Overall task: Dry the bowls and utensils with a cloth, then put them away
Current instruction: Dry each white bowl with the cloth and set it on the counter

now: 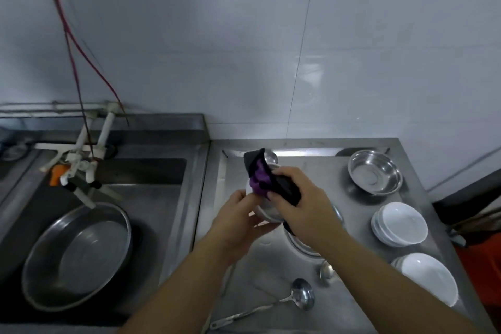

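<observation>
Squarely between both hands (271, 206), bowl (267, 210).

Purple-and-black cloth (267, 179) — white bowls (400, 224) — steel-grey counter (360, 293), orange faucet handle (56, 174).

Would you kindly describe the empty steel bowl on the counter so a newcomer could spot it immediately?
Start at the steel counter right of the sink and go to its far right corner. The steel bowl sits there alone, beyond two stacks of white bowls; it is the only shiny metal one standing by itself.
</observation>
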Demonstrator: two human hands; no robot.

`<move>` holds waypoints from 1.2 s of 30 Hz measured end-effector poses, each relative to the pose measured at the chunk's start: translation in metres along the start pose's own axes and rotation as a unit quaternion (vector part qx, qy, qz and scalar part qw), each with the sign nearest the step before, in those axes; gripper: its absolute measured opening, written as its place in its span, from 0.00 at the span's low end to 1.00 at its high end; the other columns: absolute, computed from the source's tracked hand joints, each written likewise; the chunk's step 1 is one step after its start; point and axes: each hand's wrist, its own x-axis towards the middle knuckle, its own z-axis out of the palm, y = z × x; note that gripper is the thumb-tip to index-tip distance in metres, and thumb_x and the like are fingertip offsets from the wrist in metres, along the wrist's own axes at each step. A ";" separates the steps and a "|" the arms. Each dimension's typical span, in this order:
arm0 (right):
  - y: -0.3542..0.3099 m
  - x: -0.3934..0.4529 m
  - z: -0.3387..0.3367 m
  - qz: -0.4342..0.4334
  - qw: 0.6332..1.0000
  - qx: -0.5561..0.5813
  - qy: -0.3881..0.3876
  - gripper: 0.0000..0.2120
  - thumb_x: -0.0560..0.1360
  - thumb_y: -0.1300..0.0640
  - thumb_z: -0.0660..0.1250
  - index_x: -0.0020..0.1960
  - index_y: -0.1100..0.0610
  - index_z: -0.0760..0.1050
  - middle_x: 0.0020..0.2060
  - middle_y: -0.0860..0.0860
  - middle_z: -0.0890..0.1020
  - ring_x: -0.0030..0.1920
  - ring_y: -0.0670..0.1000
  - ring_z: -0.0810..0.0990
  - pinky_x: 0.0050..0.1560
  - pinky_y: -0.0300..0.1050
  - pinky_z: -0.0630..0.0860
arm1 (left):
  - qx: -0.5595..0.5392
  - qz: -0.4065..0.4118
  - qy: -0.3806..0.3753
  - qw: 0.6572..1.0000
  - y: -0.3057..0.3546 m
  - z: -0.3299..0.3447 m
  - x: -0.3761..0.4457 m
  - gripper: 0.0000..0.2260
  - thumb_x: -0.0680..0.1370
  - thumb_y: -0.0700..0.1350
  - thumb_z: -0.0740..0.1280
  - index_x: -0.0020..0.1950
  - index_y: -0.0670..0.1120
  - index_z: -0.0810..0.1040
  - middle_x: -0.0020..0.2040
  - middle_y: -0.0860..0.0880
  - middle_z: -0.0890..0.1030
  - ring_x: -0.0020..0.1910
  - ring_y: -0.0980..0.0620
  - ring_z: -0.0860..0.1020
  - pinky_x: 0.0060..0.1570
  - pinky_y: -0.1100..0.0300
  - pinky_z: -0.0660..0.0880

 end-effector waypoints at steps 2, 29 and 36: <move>-0.012 -0.010 -0.012 -0.036 0.999 -0.015 -0.006 0.19 0.78 0.52 0.74 0.64 0.34 0.75 0.49 0.38 0.84 0.48 0.42 0.84 0.47 0.36 0.80 | -0.018 0.028 -0.031 0.999 0.002 0.013 -0.024 0.25 0.77 0.43 0.75 0.70 0.36 0.71 0.64 0.29 0.81 0.58 0.31 0.84 0.57 0.40 0.82; -0.113 -0.017 -0.020 -0.209 0.926 -0.298 -0.099 0.11 0.84 0.56 0.64 0.63 0.47 0.82 0.55 0.42 0.83 0.55 0.44 0.76 0.54 0.35 0.72 | 0.052 0.101 -0.149 0.982 0.057 0.012 -0.092 0.40 0.72 0.61 0.75 0.79 0.45 0.68 0.72 0.35 0.78 0.69 0.34 0.79 0.67 0.32 0.77; -0.156 -0.009 -0.009 -0.001 0.953 -0.251 -0.167 0.11 0.80 0.49 0.63 0.50 0.52 0.83 0.39 0.50 0.86 0.39 0.51 0.84 0.40 0.47 0.82 | 0.172 0.229 -0.150 0.946 0.082 -0.007 -0.076 0.40 0.66 0.63 0.81 0.74 0.54 0.70 0.67 0.38 0.78 0.64 0.37 0.82 0.54 0.46 0.84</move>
